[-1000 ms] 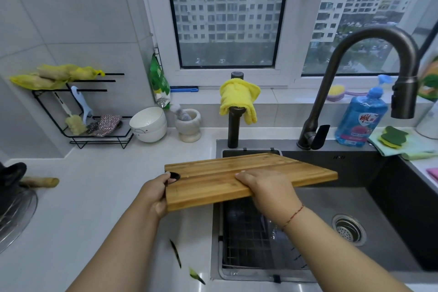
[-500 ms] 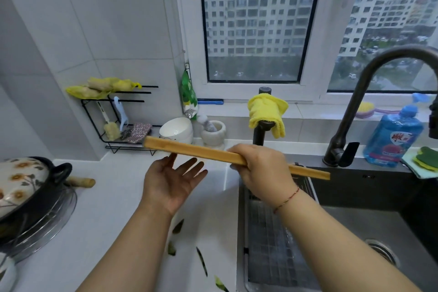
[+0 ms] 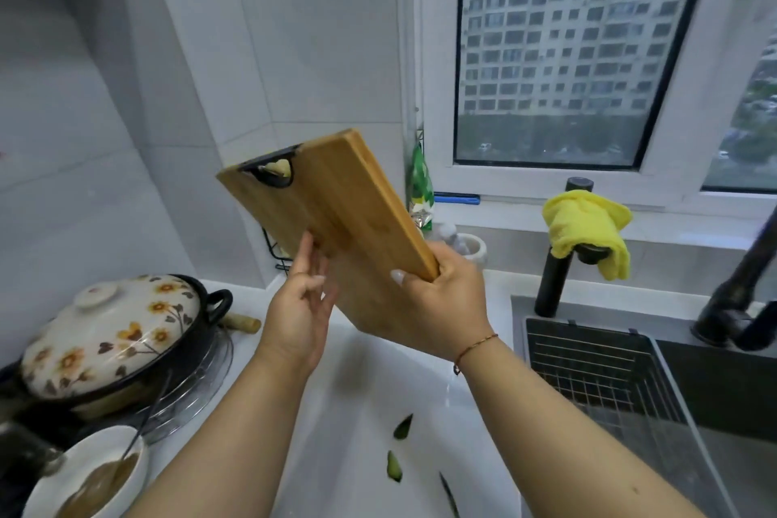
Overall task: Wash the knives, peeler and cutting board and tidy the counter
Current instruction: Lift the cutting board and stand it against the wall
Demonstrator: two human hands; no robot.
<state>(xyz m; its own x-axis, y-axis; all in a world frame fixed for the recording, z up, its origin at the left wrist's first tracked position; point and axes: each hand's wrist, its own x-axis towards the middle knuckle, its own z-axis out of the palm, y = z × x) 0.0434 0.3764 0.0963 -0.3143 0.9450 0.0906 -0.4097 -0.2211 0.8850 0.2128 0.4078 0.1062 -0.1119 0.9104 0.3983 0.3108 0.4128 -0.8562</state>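
A wooden cutting board [image 3: 332, 198] with a black handle cutout is raised above the white counter [image 3: 378, 383], tilted up and to the left. My right hand [image 3: 437, 307] grips its lower right edge. My left hand [image 3: 302, 307] rests flat with spread fingers against the board's lower left face. Green peel scraps [image 3: 397, 463] lie on the counter below my arms. No knife or peeler is visible.
A floral-lidded black pot [image 3: 113, 332] sits at left on a wire trivet, with a white bowl of brown sauce [image 3: 92, 479] in front. The dark sink with a wire rack [image 3: 597, 374] is at right, beside a black tap draped with a yellow cloth [image 3: 588, 231].
The board went from flat over the sink to edge-on, then tilted upright over the counter at left. My left hand let go of the handle end and now presses its face. The view swung left.
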